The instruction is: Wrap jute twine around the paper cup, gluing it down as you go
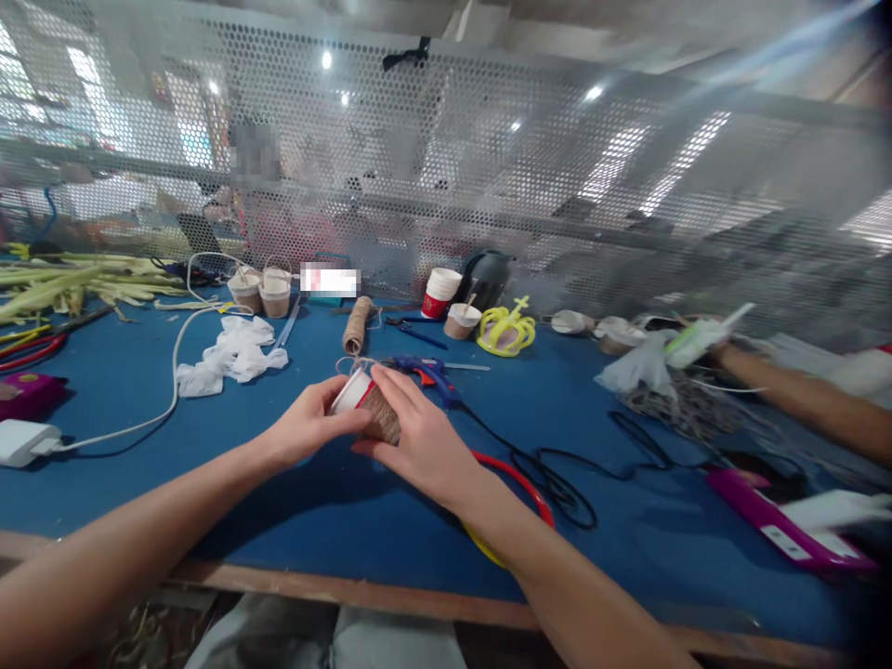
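Between my two hands is a paper cup [382, 416], tilted, its lower part wrapped in brown twine and a white and red band still showing. My left hand [310, 426] grips the white end with thumb and fingers. Against the twine-wrapped side, my right hand [430, 448] closes with its fingers laid over the top. A loose loop of twine rises by the cup's white end. Just behind my hands lies a blue glue gun [436, 376] with a black cord. The twine spool [358, 325] lies farther back, and pliers [416, 331] are beside it.
Wrapped cups [275, 295] stand at the back left, near crumpled white cloth [241, 353]. A red-white cup [439, 295] and yellow crown-shaped piece [506, 332] stand behind. White cable [177, 372] crosses the left. At right, another person's arm [801, 395] reaches over grey strands [687, 406].
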A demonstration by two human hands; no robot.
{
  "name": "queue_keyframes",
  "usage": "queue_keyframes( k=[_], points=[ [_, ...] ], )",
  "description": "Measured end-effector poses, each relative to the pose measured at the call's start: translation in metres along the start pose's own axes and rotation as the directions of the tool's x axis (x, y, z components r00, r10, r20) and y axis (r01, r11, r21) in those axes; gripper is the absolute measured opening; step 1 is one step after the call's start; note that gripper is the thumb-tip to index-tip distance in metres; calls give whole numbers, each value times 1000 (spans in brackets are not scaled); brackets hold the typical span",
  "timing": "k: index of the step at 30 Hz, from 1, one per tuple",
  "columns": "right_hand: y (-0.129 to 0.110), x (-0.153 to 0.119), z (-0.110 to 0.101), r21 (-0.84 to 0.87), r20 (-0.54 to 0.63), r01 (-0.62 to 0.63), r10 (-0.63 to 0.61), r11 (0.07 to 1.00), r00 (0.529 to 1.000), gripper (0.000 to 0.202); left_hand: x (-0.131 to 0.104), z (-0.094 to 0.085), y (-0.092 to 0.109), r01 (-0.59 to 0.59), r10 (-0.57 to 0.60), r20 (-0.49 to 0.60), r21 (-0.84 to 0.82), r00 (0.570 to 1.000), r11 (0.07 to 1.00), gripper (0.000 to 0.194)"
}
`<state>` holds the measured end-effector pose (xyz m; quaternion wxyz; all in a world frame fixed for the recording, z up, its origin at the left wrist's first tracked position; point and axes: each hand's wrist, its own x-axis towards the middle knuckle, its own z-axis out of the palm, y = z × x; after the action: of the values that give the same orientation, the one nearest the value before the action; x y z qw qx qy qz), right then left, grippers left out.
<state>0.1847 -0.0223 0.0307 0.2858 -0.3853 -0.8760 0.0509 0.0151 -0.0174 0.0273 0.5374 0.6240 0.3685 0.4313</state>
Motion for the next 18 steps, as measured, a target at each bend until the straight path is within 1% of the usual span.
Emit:
queue_keyframes(
  k=[3,7,12,18],
  points=[
    [0,-1,0,-24,-7,30,-31,999,1000,81,-3,-2,-2,-12,12,-15,-26,1000,1000,26],
    [-2,-2,0,-51,-3,68,-69,996,998,82,-4,-2,-3,28,-31,-28,-96,999,995,26],
    [-6,-3,2,-87,16,64,-63,994,998,82,-5,3,-3,62,-69,-36,-152,997,986,21],
    [-8,-5,4,-108,16,89,-87,990,996,81,-6,8,1,80,-95,-94,-144,991,986,15]
  ],
)
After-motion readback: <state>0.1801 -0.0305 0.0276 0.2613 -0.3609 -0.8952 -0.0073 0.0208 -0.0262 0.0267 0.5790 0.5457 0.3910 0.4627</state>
